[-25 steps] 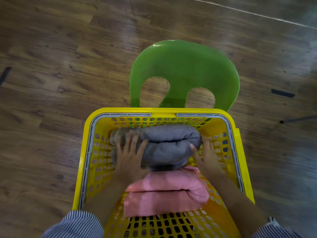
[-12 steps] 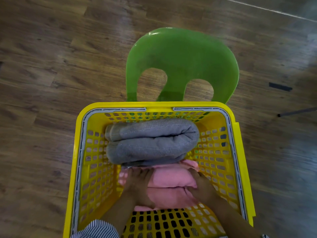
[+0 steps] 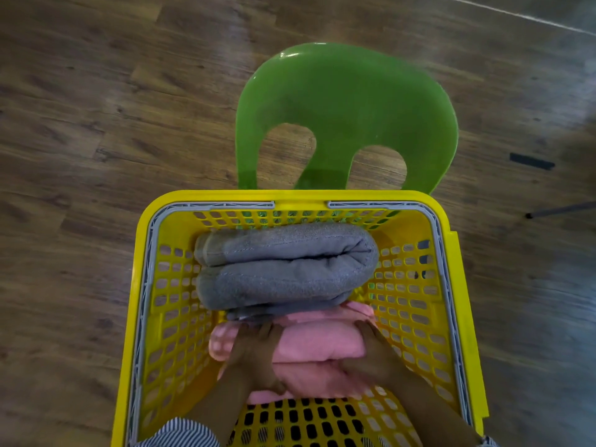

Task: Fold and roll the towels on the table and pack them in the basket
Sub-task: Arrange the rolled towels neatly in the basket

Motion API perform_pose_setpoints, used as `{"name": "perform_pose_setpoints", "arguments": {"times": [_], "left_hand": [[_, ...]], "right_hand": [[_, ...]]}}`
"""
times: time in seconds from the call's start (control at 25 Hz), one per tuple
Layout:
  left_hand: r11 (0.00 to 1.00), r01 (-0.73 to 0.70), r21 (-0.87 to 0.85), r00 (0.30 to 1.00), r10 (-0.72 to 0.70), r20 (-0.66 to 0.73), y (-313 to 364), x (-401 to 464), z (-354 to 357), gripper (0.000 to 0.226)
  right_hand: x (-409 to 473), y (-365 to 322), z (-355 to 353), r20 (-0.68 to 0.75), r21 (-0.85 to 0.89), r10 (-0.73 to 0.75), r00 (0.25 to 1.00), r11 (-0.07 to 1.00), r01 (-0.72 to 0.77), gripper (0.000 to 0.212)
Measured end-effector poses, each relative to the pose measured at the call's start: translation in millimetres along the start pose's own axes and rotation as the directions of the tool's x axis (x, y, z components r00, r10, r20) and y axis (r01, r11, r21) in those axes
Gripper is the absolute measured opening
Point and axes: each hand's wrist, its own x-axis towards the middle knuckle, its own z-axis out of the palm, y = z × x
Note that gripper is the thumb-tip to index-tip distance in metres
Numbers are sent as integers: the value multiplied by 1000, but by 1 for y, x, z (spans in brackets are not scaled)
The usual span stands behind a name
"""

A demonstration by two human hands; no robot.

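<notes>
Towels [image 3: 287,269] fill basket [image 3: 451,285]; side gaps remain.

Green plastic chair [image 3: 346,101]: glossy backrest with two rounded cut-outs, standing on the floor. Wood-plank floor [image 3: 96,140]: dark brown, laminate-look boards, some glare. Black strip [image 3: 531,161]: short, flat on the floor toward its right edge. Thin pale line [image 3: 516,14]: crosses the floor's top-right corner.
</notes>
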Motion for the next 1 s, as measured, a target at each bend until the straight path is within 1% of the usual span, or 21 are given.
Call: {"name": "perform_pose_setpoints", "arguments": {"times": [0.04,0.08,0.16,0.2,0.28,0.32,0.4,0.44,0.48,0.56,0.64,0.76,0.92,1.0], "left_hand": [[1000,12,-4,1000,-12,-9,1,-2,-1,115],[1000,20,-1,1000,-20,-11,2,-3,-2,113],[999,38,-1,999,-38,-9,4,-7,-2,110],[999,41,-15,999,-41,-19,4,-8,-2,112],[999,-11,-44,1000,11,-7,5,-5,-5,120],[998,-55,-33,998,54,-32,8,-3,-5,123],[987,-150,65,986,154,-70,22,3,-6,122],[976,-194,100,977,201,-69,31,7,-5,120],[967,-223,120,971,232,-64,41,13,-3,118],[963,-235,130,967,245,-69,54,22,5,114],[966,-216,144,966,232,-110,57,26,13,105],[977,-129,171,977,155,-145,56,30,21,100],[983,-103,154,981,126,-146,58,30,25,100],[987,-74,142,982,97,-164,59,31,27,93]], "right_hand": [[3,-2,-1,21,-9,0,1000,1000,0,119],[6,-4,-2,40,-19,11,999,1000,-10,118],[5,-8,-4,35,11,6,999,1000,-6,109],[4,-8,-5,25,58,-1,1000,998,0,106],[5,-8,-6,7,173,10,1000,985,-11,102],[7,-8,-7,15,203,19,1000,979,-21,92],[19,-9,-6,59,241,26,998,970,-39,60],[28,-9,-6,65,249,11,998,968,-27,51],[39,-5,-4,70,248,7,998,969,-24,49],[67,10,4,103,250,62,993,964,-86,55],[75,8,2,149,227,117,982,962,-149,64],[70,1,2,163,142,149,975,975,-173,55],[66,5,8,111,-19,139,984,990,-138,60],[66,2,7,144,4,200,969,979,-203,59]]}}
